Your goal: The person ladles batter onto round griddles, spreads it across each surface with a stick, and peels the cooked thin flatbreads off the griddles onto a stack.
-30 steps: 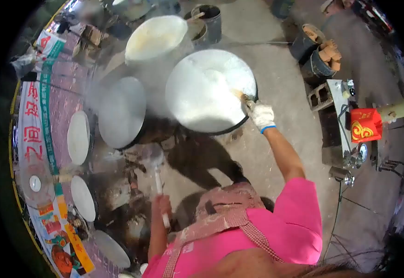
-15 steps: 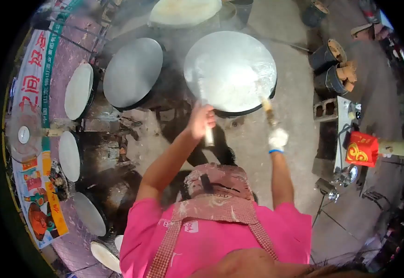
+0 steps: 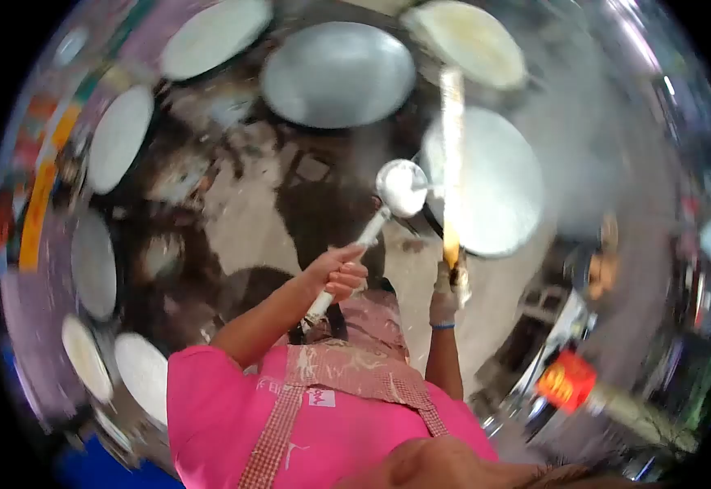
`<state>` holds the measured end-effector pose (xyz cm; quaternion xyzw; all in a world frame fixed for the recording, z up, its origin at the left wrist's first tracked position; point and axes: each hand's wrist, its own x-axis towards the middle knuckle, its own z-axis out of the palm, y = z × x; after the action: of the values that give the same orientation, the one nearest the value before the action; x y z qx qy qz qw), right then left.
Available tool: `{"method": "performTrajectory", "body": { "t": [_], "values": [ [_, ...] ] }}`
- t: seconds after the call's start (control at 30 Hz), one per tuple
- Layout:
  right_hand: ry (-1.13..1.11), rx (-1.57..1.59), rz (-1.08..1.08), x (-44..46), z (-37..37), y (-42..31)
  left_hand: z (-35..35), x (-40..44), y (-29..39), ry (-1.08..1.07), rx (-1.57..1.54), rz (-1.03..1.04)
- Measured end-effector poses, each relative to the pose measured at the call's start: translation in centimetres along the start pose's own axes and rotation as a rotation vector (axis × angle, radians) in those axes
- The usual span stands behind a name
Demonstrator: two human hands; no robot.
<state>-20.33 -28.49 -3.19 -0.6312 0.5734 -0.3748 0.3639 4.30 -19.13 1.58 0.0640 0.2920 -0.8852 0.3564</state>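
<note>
My bare left hand [image 3: 337, 275] is wrapped round the pale handle of a ladle [image 3: 403, 186], whose round bowl holds something white. In the gloved right hand, my right hand [image 3: 445, 300], is a long scraper [image 3: 452, 155] with a yellowish lower end, pointing away from me across the left part of a round griddle [image 3: 498, 183]. That griddle has a pale grey-white surface. The ladle bowl is close to its left edge; whether they touch I cannot tell.
A bare grey griddle [image 3: 337, 75] lies ahead, with a cream-coated griddle [image 3: 471, 42] to its right. Several more griddles curve down the left side. A red bag [image 3: 567, 381] and a cinder block [image 3: 541, 301] are at the right. Steam blurs the right side.
The view has turned left, so the griddles appear shifted right. The ladle has come off the white griddle and its bowl now shows white contents. The scraper now points upward, away from me.
</note>
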Motion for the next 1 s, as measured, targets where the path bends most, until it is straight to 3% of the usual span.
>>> {"method": "performTrajectory", "body": {
  "t": [0.1, 0.13, 0.17, 0.2, 0.27, 0.37, 0.4, 0.43, 0.5, 0.57, 0.63, 0.7, 0.77, 0.83, 0.87, 0.93, 0.97, 1.0],
  "values": [
    [-0.478, 0.216, 0.281, 2.4, 3.9, -5.3, -2.9, -4.2, -1.7, -0.226, -0.159, 0.148],
    [-0.539, 0.279, 0.23, 2.5, 5.6, -7.6, -3.9, -5.2, -2.6, -0.413, -0.186, 0.159],
    [-0.631, 0.336, 0.193, 2.2, 7.1, -8.9, -7.4, -4.8, -2.1, -0.652, 0.137, 0.259],
    [-0.787, 0.314, 0.176, 3.1, 8.9, -8.5, -7.2, -5.7, -4.3, -0.342, 0.029, 0.648],
    [-1.077, 0.22, 0.132, 5.2, 12.7, -7.0, -7.3, -7.2, -10.2, -0.113, 0.079, 0.994],
    [-1.428, 0.123, -0.146, 1.9, 18.8, -10.4, -14.8, -4.3, -15.5, -0.487, -0.267, 1.258],
    [-1.524, 0.005, -0.352, 1.1, 21.3, -10.3, -15.8, -4.1, -18.2, -0.644, -0.39, 1.311],
    [-1.545, 0.152, -0.872, 0.2, 25.0, -7.9, -15.3, -3.8, -21.8, -0.511, -0.589, 1.462],
    [-1.861, -0.236, -0.56, -7.9, 24.7, -14.9, -17.1, -2.3, -27.0, -0.363, -0.625, 1.834],
    [-2.036, -0.412, -0.59, -16.1, 27.6, -15.4, -18.1, -1.5, -32.4, -0.18, -0.86, 1.955],
    [-2.136, -0.293, -1.084, -23.9, 30.3, -12.6, -21.9, 0.9, -36.3, -0.207, -0.989, 2.109],
    [-2.108, -0.378, -1.632, -33.7, 25.7, -14.7, -27.1, 2.4, -41.0, -0.386, -1.148, 2.124],
    [-1.999, -0.504, -2.047, -42.0, 22.9, -13.7, -34.7, 4.9, -43.2, -0.503, -1.334, 2.159],
    [-1.956, -0.672, -2.273, -49.2, 19.2, -12.3, -39.1, 4.6, -45.2, -0.034, -1.637, 2.262],
    [-1.89, -0.622, -2.417, -51.7, 17.4, -11.0, -42.5, 5.3, -45.9, 0.091, -1.715, 2.238],
    [-1.829, -0.486, -2.68, -55.1, 17.3, -4.9, -51.6, 7.4, -44.5, 0.319, -1.863, 2.167],
    [-1.869, -0.376, -2.765, -56.3, 16.6, -3.1, -56.6, 8.8, -42.9, 0.303, -1.891, 2.188],
    [-1.934, -0.479, -2.767, -57.6, 13.0, -5.7, -54.3, 7.0, -44.4, 0.364, -1.987, 2.067]
  ]
}}
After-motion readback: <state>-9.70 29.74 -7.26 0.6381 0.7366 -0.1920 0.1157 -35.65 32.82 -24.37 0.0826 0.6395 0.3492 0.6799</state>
